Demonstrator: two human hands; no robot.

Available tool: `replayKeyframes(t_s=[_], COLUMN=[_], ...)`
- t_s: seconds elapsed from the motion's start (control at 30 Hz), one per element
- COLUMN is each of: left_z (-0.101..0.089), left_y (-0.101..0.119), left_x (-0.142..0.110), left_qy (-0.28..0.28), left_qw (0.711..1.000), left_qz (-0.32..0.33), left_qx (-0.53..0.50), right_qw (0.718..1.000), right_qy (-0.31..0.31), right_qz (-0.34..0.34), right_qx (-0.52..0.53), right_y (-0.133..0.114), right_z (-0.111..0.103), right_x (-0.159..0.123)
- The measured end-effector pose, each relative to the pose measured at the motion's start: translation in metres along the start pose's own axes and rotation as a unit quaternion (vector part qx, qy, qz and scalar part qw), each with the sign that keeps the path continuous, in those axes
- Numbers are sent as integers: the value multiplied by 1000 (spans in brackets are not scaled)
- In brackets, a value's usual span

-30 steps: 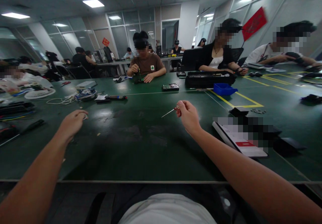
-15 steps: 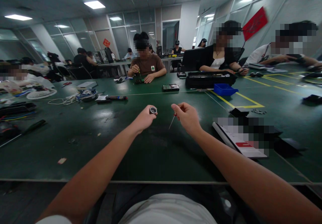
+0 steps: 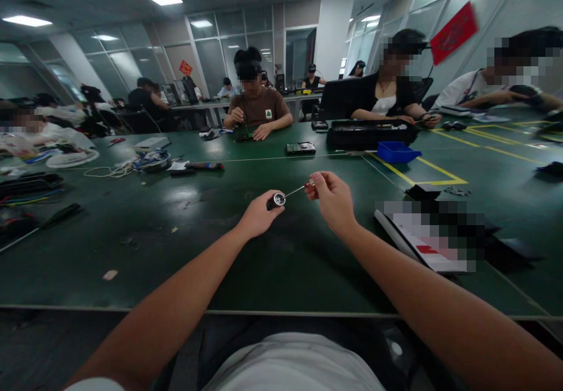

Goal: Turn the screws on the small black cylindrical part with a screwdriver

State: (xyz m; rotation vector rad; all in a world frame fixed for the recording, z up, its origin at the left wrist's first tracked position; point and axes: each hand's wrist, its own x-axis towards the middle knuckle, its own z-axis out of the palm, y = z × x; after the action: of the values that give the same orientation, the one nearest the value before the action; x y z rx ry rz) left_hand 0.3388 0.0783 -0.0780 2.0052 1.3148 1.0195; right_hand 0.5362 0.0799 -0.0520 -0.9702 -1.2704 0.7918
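My left hand is closed round a small black cylindrical part with a silver ring at its open end, which faces right toward my other hand. Inside the ring some small details show, too small to make out. Between the fingers of my right hand is a thin screwdriver with a reddish handle. Its shaft points left, and the tip is at the rim of the cylindrical part; whether it touches is unclear. Both hands are above the green table.
A hard drive lies ahead, with a blue bin to its right. A booklet lies by my right forearm. A long screwdriver and bundled cables are on the left. A person works opposite.
My left hand has come from the left to the middle, and the cylindrical part has come into view in it. My right hand has swung the screwdriver's tip toward that part.
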Motion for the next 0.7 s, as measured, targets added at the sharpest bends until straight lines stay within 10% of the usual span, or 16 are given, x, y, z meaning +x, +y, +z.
replayKeyframes(t_s=[0.7], left_z=[-3], left_y=[1], left_x=[0], left_qy=[19], left_qw=[999], left_qz=[18], left_qx=[26], right_qw=[985], right_qy=[-28], right_qz=[-41], right_qx=[-164], right_y=[-15], right_z=[-4], right_x=[-5])
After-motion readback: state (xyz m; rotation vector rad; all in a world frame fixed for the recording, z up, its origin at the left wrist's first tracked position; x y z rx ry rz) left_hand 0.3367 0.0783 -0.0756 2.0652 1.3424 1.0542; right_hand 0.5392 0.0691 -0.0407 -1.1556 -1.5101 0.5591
